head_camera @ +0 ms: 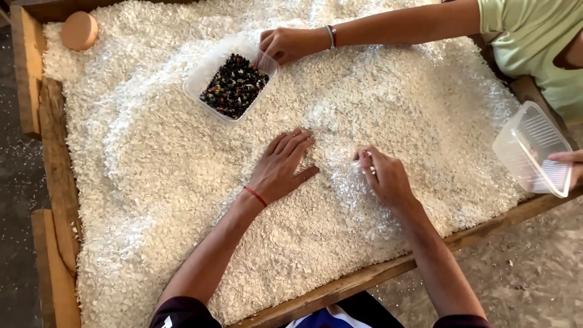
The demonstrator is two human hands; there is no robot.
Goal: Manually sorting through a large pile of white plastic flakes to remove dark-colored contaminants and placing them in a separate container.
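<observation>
Nearest to the camera: two forearms over the wooden tray rim (364,280), reaching into a wide bed of white flakes (152,182).

Left hand (280,167) laid flat on the flakes, palm down, fingers stretched and slightly spread, holding nothing; seemingly placed so to press or sweep the layer. One red thread bracelet (255,196) on this wrist.

Right hand (382,176) just beside, curled narrow, fingertips pinched together on something small and pale among the flakes; impossible to tell exactly what. Probably held so for picking out single pieces.

Farther away: one clear plastic box (234,79) resting on the flakes, filled with dark bits (235,85), likely kept within reach for collecting them. Touching its far corner, another person's hand (288,44), with one striped bracelet on the wrist and a green sleeve behind.

At the right edge: a second clear box (531,149), empty as far as visible, tilted and held by other fingers.

At the far left corner: one round tan object (79,30).

Counted: two boxes, four hands.
</observation>
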